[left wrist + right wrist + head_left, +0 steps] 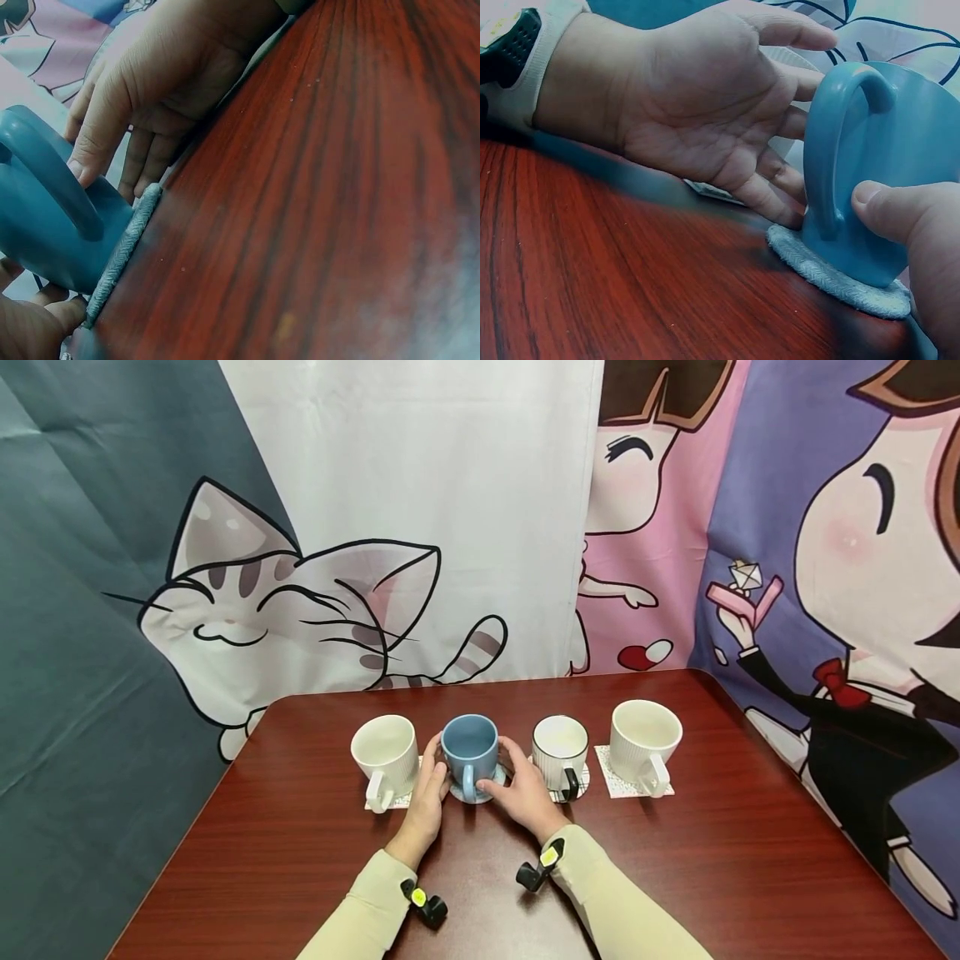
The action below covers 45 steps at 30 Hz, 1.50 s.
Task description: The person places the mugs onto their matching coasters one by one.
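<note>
A blue mug (pixel 469 747) stands on a round grey-blue coaster (pixel 840 281), its handle facing the person. On the mug's left side is my left hand (pixel 426 797), palm turned inward. The right wrist view shows this hand's palm (pixel 705 105) spread, with fingertips right at the mug's side and base. My right hand (pixel 525 789) holds the mug from the right. Its thumb (pixel 885 206) presses the wall beside the handle, and its other fingers go round the far side, partly hidden.
A white ribbed mug (pixel 386 747) on a square coaster is left of the blue one. To the right stand a white mug with black rim and handle (pixel 560 747) and another white ribbed mug (pixel 643 735), both on coasters. A printed cloth (pixel 487 485) hangs behind the brown table (pixel 300 860).
</note>
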Motion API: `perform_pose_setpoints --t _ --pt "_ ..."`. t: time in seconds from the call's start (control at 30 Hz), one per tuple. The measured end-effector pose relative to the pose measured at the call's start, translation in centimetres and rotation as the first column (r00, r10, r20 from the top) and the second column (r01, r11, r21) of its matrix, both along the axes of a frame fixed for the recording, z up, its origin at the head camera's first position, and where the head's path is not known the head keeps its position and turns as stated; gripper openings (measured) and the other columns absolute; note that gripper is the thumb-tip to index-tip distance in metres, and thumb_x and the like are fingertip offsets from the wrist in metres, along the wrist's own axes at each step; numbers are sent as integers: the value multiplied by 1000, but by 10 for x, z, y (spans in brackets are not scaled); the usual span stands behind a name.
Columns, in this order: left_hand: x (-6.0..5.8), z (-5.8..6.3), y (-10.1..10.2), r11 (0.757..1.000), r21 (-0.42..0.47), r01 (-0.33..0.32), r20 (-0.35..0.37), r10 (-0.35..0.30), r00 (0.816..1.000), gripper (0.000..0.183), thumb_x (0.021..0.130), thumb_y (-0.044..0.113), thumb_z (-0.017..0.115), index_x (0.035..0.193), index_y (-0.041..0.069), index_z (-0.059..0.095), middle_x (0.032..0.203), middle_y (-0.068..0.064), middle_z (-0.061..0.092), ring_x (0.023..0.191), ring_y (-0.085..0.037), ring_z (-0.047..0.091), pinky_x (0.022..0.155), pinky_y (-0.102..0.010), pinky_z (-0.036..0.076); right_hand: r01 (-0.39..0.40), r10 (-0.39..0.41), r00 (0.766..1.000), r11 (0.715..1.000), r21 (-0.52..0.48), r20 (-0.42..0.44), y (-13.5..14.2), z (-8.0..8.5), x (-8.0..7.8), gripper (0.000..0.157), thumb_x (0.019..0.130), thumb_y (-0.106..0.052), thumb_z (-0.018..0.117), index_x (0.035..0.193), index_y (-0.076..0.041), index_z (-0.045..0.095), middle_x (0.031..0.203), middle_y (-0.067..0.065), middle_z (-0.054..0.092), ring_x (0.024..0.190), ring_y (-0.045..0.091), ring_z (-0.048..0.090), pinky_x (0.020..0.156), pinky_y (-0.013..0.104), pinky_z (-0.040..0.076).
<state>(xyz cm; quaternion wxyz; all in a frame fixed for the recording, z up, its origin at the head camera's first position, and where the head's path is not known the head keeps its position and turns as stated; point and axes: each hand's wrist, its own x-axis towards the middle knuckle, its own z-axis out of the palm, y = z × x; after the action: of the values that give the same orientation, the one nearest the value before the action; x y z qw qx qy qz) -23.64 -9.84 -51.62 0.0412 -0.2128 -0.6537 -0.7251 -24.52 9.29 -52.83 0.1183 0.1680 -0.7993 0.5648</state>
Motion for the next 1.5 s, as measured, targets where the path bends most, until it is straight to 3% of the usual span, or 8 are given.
perform_pose_setpoints --t 0.2,0.33,0.47,0.63,0.77,1.0,1.3,1.5 --pt "-2 -1 1 1000 -3 12 -49 -12 999 54 108 15 32 158 2 17 161 -25 24 148 -38 23 118 -39 26 -9 8 999 1000 -12 -38 0 -1 0 77 82 -9 85 146 -2 43 138 23 59 130 36 56 108 45 44" --pt "-3 0 2 998 -58 -40 -114 33 993 55 105 9 38 157 1 22 157 -24 33 144 -40 32 113 -23 31 -7 7 1000 1000 -2 -30 0 0 1 77 82 -10 85 146 -3 42 139 23 58 131 35 55 109 44 43" --pt "-4 0 4 984 -137 -113 -131 95 987 62 98 1 48 157 7 28 154 -19 40 137 -39 43 110 -37 37 2 -2 1000 1000 8 -9 0 1 1 77 82 -9 84 147 -4 42 141 21 57 133 31 54 110 40 42" --pt "-3 2 6 975 -166 -148 -117 129 985 74 88 -7 52 156 10 30 153 -17 42 135 -38 46 107 -58 36 10 -10 1000 1000 19 7 -1 3 2 77 82 -8 84 147 -5 43 142 21 57 133 30 53 110 38 42" --pt "-3 2 6 971 -179 -161 -110 143 984 75 86 -8 52 156 10 30 152 -17 43 134 -38 48 106 -58 37 8 -8 1000 1000 19 3 -1 4 2 77 83 -8 84 147 -4 43 141 22 56 133 31 54 110 39 42" --pt "-2 5 8 968 -188 -168 -113 148 982 73 86 -12 50 154 -3 28 150 -27 41 131 -47 47 103 -63 37 19 -18 1000 999 26 -7 -1 4 4 76 83 -9 84 146 -5 44 141 21 57 133 31 54 110 41 42" --pt "3 9 7 967 -161 -198 -65 190 980 64 95 -5 49 155 2 28 152 -24 39 137 -42 42 113 -62 29 66 -69 998 988 138 14 -3 8 6 79 83 -14 84 149 -5 41 140 20 58 132 30 55 110 46 43" --pt "2 21 9 959 -159 -234 -45 230 972 65 96 -4 54 155 3 28 155 -23 39 143 -38 40 115 -59 31 120 -124 992 978 170 17 -3 30 16 74 89 -15 75 150 1 37 141 22 56 132 35 54 107 50 45"
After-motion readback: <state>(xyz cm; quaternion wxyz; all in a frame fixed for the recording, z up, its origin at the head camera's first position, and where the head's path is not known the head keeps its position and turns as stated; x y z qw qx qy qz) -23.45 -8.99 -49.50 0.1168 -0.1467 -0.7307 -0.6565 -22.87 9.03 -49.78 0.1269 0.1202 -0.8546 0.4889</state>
